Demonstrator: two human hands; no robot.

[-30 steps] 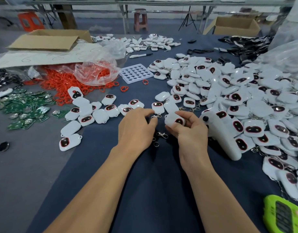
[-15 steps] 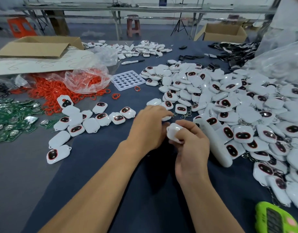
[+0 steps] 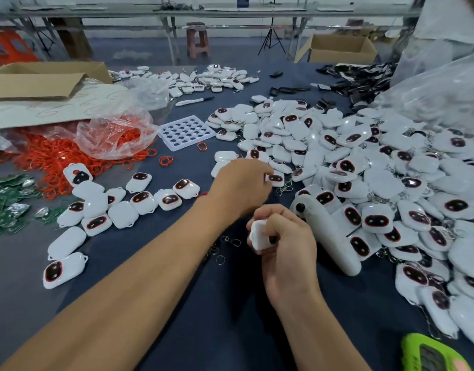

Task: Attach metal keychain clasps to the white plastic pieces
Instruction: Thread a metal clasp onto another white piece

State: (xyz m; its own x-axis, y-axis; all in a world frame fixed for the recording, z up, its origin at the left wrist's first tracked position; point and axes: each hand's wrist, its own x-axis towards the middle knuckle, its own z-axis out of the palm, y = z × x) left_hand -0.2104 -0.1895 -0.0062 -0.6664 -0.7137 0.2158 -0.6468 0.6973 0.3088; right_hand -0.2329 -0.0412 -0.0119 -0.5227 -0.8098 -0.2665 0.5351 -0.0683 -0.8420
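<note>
My right hand grips one white plastic piece just above the dark cloth. My left hand is stretched forward. Its curled fingertips sit against a dark-faced white piece at the edge of the big pile of white pieces. I cannot see whether it pinches anything. Loose metal clasps lie on the cloth between my forearms, and more clasps lie beside the left fingertips. A smaller group of white pieces lies to the left.
A long white handheld device lies right of my right hand. A green gadget is at the bottom right. Orange rings, a plastic bag, a holed white tray, green circuit boards and a cardboard box fill the left side.
My left hand has left the right hand and moved forward to the edge of the pile. The right hand has drawn the white piece nearer to me.
</note>
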